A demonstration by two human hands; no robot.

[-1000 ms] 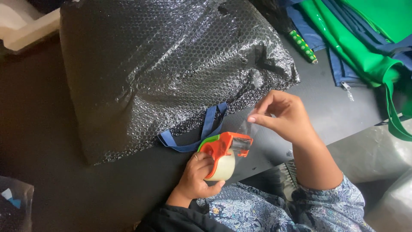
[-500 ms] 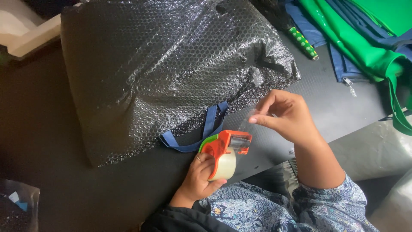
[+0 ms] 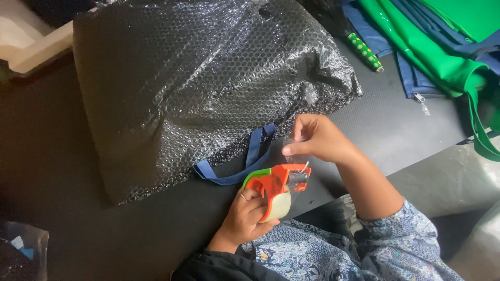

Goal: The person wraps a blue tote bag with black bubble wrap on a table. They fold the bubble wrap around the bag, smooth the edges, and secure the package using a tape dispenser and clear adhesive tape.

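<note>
- While the left hand point(image 3: 249, 218) is wrapped tight round the orange tape dispenser point(image 3: 275, 188), its fingers curled over the handle and the pale tape roll point(image 3: 279, 205), the dispenser sits just above the near edge of the dark table point(image 3: 62, 208).
- Right hand point(image 3: 316, 138) is just above the dispenser's cutter end, thumb and fingertips pressed together, pinching the free end of the clear tape strip point(image 3: 296, 158).
- Only a short length of tape looks drawn out; the strip runs between the pinch and the cutter and is hard to see, being clear.
- The parcel in black bubble wrap point(image 3: 208, 83) lies flat on the table beyond both hands, near them but not touched by either.
- A blue strap loop point(image 3: 249, 164) pokes out from under the wrap's near edge, so that edge looks open.
- No tape can be made out on the wrap anywhere; glare makes it hard to be sure.
- Judgement: wrapping looks done, sealing looks not yet begun; tape is only being started off the roll.
- Left, as far as it shows: pull a longer strip, stick it on the wrap, cut it.
- Green and blue bags point(image 3: 442, 47) are piled at the far right, well apart from the hands; a dotted green stick-shaped thing point(image 3: 364, 52) lies beside them.
- A clear plastic bag point(image 3: 23, 252) sits at the near left corner.
</note>
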